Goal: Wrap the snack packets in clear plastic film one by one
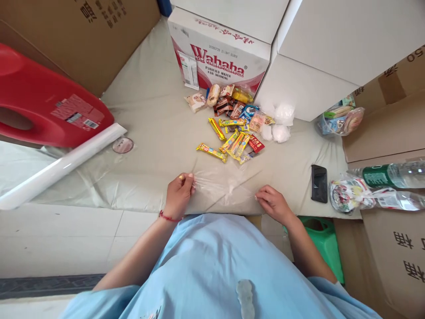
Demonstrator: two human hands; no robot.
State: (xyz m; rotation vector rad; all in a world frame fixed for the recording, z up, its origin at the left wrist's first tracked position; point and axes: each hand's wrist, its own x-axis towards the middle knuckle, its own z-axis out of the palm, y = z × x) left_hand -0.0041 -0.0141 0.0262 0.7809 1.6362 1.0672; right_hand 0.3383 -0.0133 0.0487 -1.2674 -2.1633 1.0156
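A thin, clear plastic film (227, 188) stretches between my two hands, low over the front edge of the covered table. My left hand (180, 190) is closed, its thumb and forefinger pinching the film's left side. At the right side, the fingertips of my right hand (272, 201) are pressed together on the film. Whether it is a bag or a flat sheet I cannot tell. Beyond it lies a loose pile of wrapped snacks: yellow snack sticks (212, 153), a red packet (256, 144), a wrapped roll (213, 95) and white round packs (281, 133).
A Wahaha water carton (219, 57) stands behind the snacks. On the left are a red jug (49, 97), a white roll (66, 164) and a round lid (122, 145). To the right lie a phone (319, 184), water bottles (395, 175) and a filled snack bag (341, 119).
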